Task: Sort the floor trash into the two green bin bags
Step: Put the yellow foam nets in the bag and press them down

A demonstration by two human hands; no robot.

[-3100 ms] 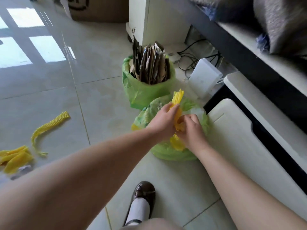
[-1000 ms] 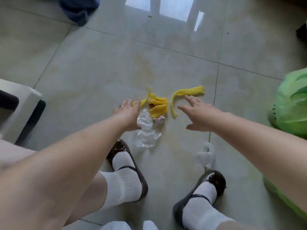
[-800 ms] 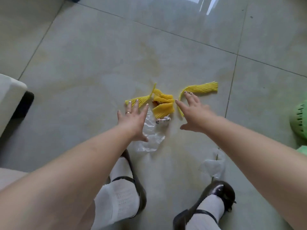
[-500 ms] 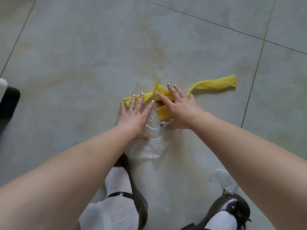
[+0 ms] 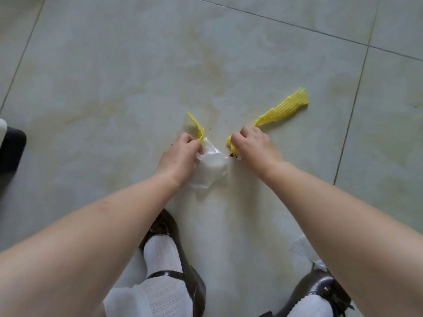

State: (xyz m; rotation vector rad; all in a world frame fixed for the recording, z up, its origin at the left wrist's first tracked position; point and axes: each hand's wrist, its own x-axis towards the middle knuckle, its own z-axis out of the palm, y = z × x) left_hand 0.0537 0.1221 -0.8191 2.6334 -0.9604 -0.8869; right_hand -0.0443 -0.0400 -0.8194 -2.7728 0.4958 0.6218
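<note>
Head view, looking straight down at the tiled floor [image 5: 114, 76], and both hands are down among the trash. The left hand [image 5: 180, 156] has its fingers curled round a short yellow foam net strip [image 5: 198, 128], with the crumpled clear plastic bag [image 5: 211, 167] bunched against the same palm. The right hand [image 5: 250, 145] is clenched on a wad of yellow foam netting [image 5: 231, 144], and a long yellow net strip [image 5: 283, 109] trails out from behind its knuckles across the tile; whether that strip is actually in the grip or just lying against the hand, I can't tell. A small scrap with dark print [image 5: 235, 156] peeks out under the right wrist.

So where does the job stand? This cluster looks mid-pickup: gathered into the fists but low at floor level, nothing lifted away yet. One more clear plastic piece [image 5: 301, 250] lies untouched by the right shoe [image 5: 320, 291], well apart from the hands. The two green bin bags aren't in shot, so what they hold can't be judged from here. By my reckoning, what's left is carrying these handfuls over, deciding netting against plastic, and coming back for that last piece.
</note>
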